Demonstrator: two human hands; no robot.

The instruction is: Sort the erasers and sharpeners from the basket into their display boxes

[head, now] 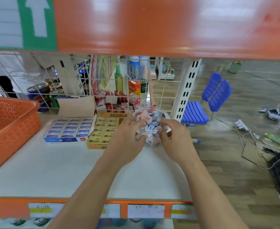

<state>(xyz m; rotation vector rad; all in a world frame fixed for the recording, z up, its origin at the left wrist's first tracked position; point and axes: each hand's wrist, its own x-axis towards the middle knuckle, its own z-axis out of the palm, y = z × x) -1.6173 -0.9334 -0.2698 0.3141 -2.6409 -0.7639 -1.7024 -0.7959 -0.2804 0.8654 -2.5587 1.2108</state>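
The left hand (127,138) and right hand (174,138) clasp opposite walls of a clear tub (145,108) of sharpeners (146,119), far right on the shelf (69,162) beside the yellow eraser box (102,129). Light, slick, thin-walled plastic, probably; gripping low on both sides looks safest.

An orange basket (11,123) is picked out, dotted all over with small pale holes. A blue-and-white eraser box (68,129) is shown, then a yellow eraser box (102,129) printed in black. Pink and pale blue sharpeners (145,119) are seen through a clear tub (152,108). The white shelf (61,171) is edged in orange. Red-and-white packs (119,100) are glimpsed through a white wire grid (41,76), and a blue slatted chair (193,113) is caught too.
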